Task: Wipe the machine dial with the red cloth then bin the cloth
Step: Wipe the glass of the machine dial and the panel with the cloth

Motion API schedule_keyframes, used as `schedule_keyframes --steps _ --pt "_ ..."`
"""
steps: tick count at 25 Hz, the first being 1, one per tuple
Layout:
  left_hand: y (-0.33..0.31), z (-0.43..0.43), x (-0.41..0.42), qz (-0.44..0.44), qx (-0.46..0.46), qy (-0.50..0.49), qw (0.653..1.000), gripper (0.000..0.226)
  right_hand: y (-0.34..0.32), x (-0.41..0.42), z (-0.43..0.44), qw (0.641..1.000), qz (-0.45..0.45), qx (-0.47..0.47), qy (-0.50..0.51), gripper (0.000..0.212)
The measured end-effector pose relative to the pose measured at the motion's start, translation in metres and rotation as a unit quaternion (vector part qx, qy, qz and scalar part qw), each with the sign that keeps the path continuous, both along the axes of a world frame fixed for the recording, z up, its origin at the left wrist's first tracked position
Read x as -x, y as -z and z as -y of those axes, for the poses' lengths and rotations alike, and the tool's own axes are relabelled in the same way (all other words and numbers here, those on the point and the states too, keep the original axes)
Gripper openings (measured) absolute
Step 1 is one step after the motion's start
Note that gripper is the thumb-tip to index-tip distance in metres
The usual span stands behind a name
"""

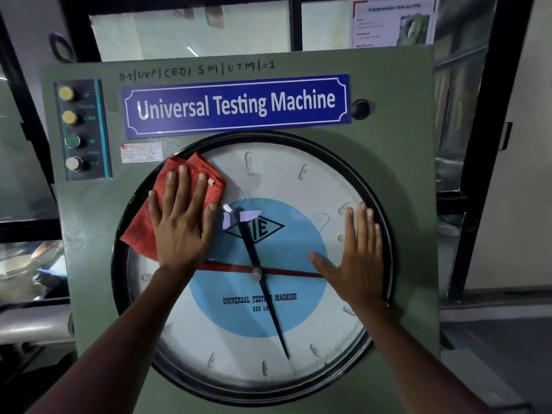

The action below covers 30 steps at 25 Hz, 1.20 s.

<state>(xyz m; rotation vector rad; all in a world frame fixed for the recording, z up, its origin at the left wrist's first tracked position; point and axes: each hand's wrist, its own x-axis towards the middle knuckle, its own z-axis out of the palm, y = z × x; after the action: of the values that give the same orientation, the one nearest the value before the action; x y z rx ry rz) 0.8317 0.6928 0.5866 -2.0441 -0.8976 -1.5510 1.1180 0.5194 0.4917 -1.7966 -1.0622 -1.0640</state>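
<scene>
The machine dial (268, 333) is a large round glass face with a black rim, a white scale, a blue centre disc, a black needle and a red pointer. A red cloth (149, 225) lies flat against its upper left part, spilling over the rim. My left hand (182, 222) presses flat on the cloth, fingers spread. My right hand (355, 258) rests flat on the glass at the dial's right side, fingers spread, holding nothing. No bin is in view.
The dial sits in a green panel (397, 174) with a blue "Universal Testing Machine" sign (236, 106). A column of push buttons (71, 130) is at the upper left, a black knob (360, 109) at the upper right. Windows and a poster (394, 22) are behind.
</scene>
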Motion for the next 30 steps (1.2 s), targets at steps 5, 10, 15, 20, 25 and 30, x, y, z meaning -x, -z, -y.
schedule_keyframes --steps 5,10,15,20,25,30 --pt "-0.009 0.013 -0.035 -0.013 0.0 0.004 1.0 0.058 0.003 -0.004 0.0 1.0 0.002 -0.008 -0.015 0.119" --pt "-0.007 0.052 -0.095 -0.128 -0.04 0.052 0.99 0.059 0.005 -0.004 -0.002 0.999 0.007 -0.027 -0.017 0.111" --pt "0.001 0.063 -0.113 -0.27 -0.108 0.08 0.954 0.059 0.005 -0.002 -0.003 0.999 0.024 -0.037 -0.022 0.11" --pt "0.002 0.024 -0.052 -0.121 -0.06 0.012 0.991 0.055 0.003 0.0 0.0 0.999 0.014 -0.028 -0.018 0.111" --pt "0.059 0.002 0.025 -0.009 0.025 -0.037 0.999 0.057 0.003 -0.001 -0.001 0.999 0.04 -0.031 -0.007 0.106" --pt "0.06 0.011 0.024 -0.026 0.043 -0.026 0.998 0.058 0.007 -0.001 0.0 0.999 0.044 -0.024 0.004 0.105"
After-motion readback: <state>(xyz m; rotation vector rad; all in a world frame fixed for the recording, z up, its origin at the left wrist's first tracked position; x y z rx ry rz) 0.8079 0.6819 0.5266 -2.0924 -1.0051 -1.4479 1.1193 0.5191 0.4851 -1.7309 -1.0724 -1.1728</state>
